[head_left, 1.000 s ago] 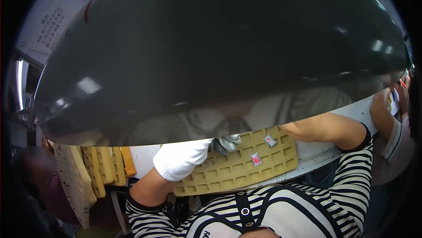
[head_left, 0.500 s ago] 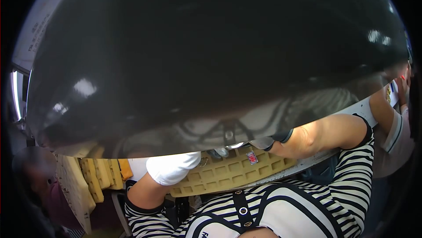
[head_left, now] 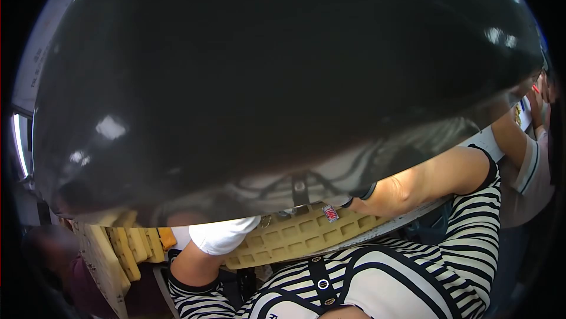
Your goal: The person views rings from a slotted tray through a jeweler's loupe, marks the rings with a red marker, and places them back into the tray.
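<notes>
A large glossy dark curved cover (head_left: 283, 83) fills most of the head view and hides both of my hands. My left forearm reaches under its edge, with a white cuff (head_left: 221, 236) near the wrist. From the right, my bare right forearm (head_left: 424, 183) comes in and passes under the same edge; a dark band shows at its wrist. Below the cover lies a yellow tray with square pockets (head_left: 259, 252). A small red and white piece (head_left: 330, 213) sits on the tray, close to my right wrist. What either hand holds is hidden.
Several yellow pocketed trays (head_left: 121, 248) stand upright at the left, beside an orange piece (head_left: 167, 237). A blurred person (head_left: 53, 248) is behind them. At the far right, another person's arm (head_left: 510, 133) reaches over a white surface.
The cover's lower edge sits lower in view and hides more of the tray and my right wrist. The tray and small piece have shifted slightly left.
</notes>
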`<state>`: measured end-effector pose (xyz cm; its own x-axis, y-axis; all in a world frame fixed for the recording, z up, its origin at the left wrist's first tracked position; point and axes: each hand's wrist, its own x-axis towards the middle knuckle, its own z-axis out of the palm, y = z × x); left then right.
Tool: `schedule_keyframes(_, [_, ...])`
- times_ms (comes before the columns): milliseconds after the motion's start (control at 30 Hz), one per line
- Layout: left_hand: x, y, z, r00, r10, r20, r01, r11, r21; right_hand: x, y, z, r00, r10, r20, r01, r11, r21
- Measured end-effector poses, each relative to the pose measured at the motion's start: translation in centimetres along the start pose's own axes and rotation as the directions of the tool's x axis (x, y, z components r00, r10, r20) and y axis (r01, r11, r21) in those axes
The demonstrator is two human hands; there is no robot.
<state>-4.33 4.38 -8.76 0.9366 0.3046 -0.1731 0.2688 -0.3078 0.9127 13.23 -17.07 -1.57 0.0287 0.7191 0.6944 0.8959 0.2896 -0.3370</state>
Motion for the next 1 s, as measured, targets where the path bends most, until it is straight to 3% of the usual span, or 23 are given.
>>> schedule_keyframes(67, [-0.2,1.0,0.0,1.000,-0.025,0.009,0.025,0.996,-0.091,0.1,0.4,0.5,1.000,-0.012,-0.026,0.012,1.000,-0.005])
schedule_keyframes(100, [-0.3,1.7,0.1,0.999,-0.032,0.013,0.034,0.992,-0.121,0.4,1.0,0.9,0.978,-0.125,-0.164,0.118,0.992,-0.055])
schedule_keyframes(200, [-0.2,3.0,0.2,0.985,-0.169,-0.021,0.163,0.970,-0.180,0.4,1.5,1.5,0.905,-0.269,-0.329,0.234,0.962,-0.142])
schedule_keyframes(300, [-0.2,2.9,0.0,0.998,-0.056,-0.027,0.056,0.998,0.016,0.4,1.4,1.3,0.918,-0.254,-0.305,0.222,0.966,-0.136])
schedule_keyframes(400, [0.3,3.4,0.1,0.999,-0.023,-0.025,0.022,0.999,-0.037,0.3,1.2,1.0,0.942,-0.223,-0.252,0.196,0.972,-0.127])
schedule_keyframes(500, [0.8,3.6,-0.1,0.990,0.119,0.075,-0.106,0.981,-0.162,0.5,0.8,0.8,0.964,-0.184,-0.191,0.165,0.980,-0.111])
schedule_keyframes(600, [-0.4,0.9,-0.6,0.996,-0.075,0.051,0.089,0.918,-0.386,0.3,0.1,0.3,0.989,-0.120,-0.090,0.112,0.990,-0.087])
schedule_keyframes(700, [-0.4,1.1,-0.8,0.994,0.100,0.037,-0.100,0.995,-0.019,0.3,-0.3,-0.7,0.999,-0.036,0.024,0.037,0.997,-0.070])
schedule_keyframes(800, [-0.2,2.2,-0.8,0.975,0.214,0.062,-0.223,0.948,0.228,0.4,-0.8,-1.7,0.990,0.052,0.130,-0.042,0.996,-0.078])
schedule_keyframes(900, [0.5,3.2,-0.1,0.996,0.076,0.039,-0.083,0.969,0.234,0.5,-1.0,-2.4,0.972,0.135,0.194,-0.116,0.988,-0.106])
schedule_keyframes(933, [1.5,3.4,0.5,0.997,0.068,-0.026,-0.065,0.992,0.106,0.6,-1.0,-2.7,0.963,0.166,0.212,-0.144,0.983,-0.117])
schedule_keyframes(967, [1.6,4.3,0.6,0.999,0.001,0.043,0.008,0.978,-0.206,0.7,-0.9,-2.9,0.954,0.197,0.227,-0.169,0.976,-0.136])
schedule_keyframes(1000, [2.1,7.5,0.9,0.992,-0.065,0.110,0.111,0.866,-0.488,0.9,-0.8,-3.2,0.949,0.227,0.220,-0.190,0.966,-0.177])
